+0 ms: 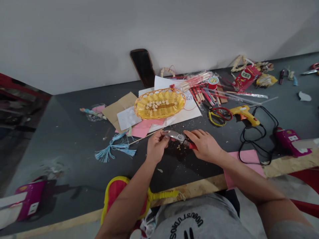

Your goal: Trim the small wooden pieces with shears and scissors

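Red-handled pruning shears (179, 137) are held above the dark table, in front of the yellow basket. My right hand (204, 145) is wrapped round their red handles. At the tip of the blades, my left hand (157, 144) is closed in a pinch; what lies between its fingers is too small to make out. The yellow woven basket (159, 114) holds several small pale pieces. A thin wooden stick (139, 138) lies on the table just left of my left hand. Small pale chips are scattered beneath the shears.
Blue tassels (113, 147) lie to the left. Scissors (219, 116), a yellow glue gun (245, 114) with a black cord and a red box (245, 78) are on the right. A phone (144, 68) leans on the wall. Purple devices (30, 200) stand near both front corners.
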`<state>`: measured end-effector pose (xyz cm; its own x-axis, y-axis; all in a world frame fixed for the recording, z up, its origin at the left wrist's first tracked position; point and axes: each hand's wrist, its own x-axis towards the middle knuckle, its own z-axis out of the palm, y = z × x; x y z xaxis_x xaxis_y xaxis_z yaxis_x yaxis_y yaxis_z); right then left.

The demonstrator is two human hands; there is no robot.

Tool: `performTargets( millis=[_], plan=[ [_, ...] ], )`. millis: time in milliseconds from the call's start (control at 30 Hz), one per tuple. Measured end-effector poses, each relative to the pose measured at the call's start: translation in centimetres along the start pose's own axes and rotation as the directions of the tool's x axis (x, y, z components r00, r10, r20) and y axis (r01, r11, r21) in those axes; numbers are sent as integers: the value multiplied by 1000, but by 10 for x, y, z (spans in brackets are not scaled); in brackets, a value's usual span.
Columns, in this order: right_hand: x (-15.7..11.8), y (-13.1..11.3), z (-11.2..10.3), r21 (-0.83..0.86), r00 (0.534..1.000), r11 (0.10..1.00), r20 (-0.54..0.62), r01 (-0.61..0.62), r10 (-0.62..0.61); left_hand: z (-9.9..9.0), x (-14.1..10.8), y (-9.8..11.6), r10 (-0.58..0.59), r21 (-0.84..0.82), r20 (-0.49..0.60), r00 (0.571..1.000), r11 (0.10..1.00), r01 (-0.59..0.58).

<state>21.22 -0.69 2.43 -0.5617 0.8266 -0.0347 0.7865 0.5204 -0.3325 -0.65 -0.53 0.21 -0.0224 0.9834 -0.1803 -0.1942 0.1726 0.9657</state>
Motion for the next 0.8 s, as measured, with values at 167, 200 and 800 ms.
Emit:
performTargets(
  millis=[167,200,800],
  plan=[
    [-2,2,-6,29,999,999,13,40,-40,3,-1,15,-148,-193,112,983,967,168],
    [-2,3,-7,37,999,998,13,49,-49,3,-1,16,-174,-223,150,973,953,205],
    [-5,-4,6,71,1000,997,-2,-2,2,5,-2,15,-233,-288,172,957,917,275]
  ],
)
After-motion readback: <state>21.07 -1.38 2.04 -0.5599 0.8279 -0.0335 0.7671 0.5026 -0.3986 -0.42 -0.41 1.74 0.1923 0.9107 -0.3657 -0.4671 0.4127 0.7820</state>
